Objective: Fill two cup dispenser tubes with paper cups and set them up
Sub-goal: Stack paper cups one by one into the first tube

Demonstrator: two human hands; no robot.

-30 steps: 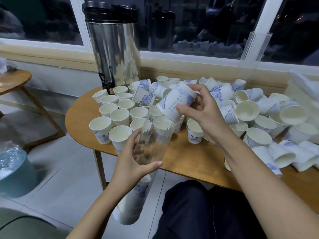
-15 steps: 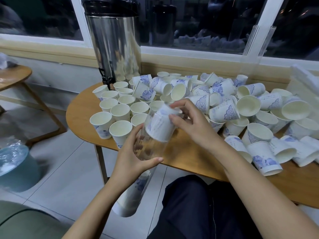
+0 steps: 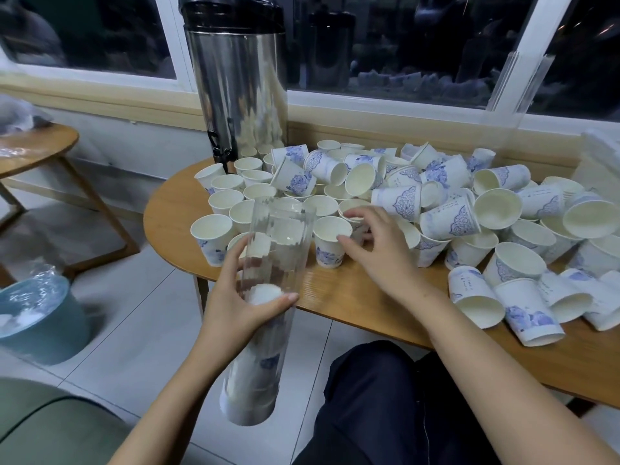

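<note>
My left hand (image 3: pixel 242 305) grips a clear dispenser tube (image 3: pixel 281 236) at its middle, tilted over the near table edge with its open top toward the cups. A stack of paper cups (image 3: pixel 250 387) fills its lower part. My right hand (image 3: pixel 377 251) reaches over the upright cups, its fingertips on the rim of one paper cup (image 3: pixel 350 207) and its thumb beside another upright cup (image 3: pixel 329 245). It holds nothing. A big heap of white and blue paper cups (image 3: pixel 446 209) covers the wooden table (image 3: pixel 349 297). A second clear tube (image 3: pixel 513 95) leans against the window at the back right.
A tall steel drinks urn (image 3: pixel 238 88) stands at the table's back left. A blue bin (image 3: pixel 37 317) with a plastic liner sits on the floor to the left, near a small wooden side table (image 3: pixel 37 146). A white stack (image 3: pixel 600 159) lies at the far right.
My right hand put the cup it held into the tube's top, let it go, and moved back to the upright cups on the table. My left hand keeps hold of the tube.
</note>
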